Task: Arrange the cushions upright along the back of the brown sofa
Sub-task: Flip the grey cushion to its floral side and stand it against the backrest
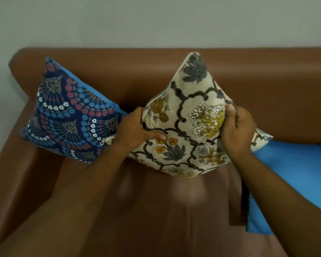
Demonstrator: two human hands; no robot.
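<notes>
A cream cushion (189,115) with dark tracery and yellow flowers stands on one corner at the middle of the brown sofa (267,86), its top corner against the backrest. My left hand (137,127) grips its left edge and my right hand (237,127) pinches its right side. A dark blue patterned cushion (67,115) with a plain blue back leans upright in the sofa's left corner, next to my left wrist. A plain blue cushion (293,175) lies flat on the seat at the right, partly under my right forearm.
The sofa's left armrest (13,173) runs along the left. A pale wall (156,21) rises behind the backrest. Bare seat leather (156,210) shows in front of the cream cushion.
</notes>
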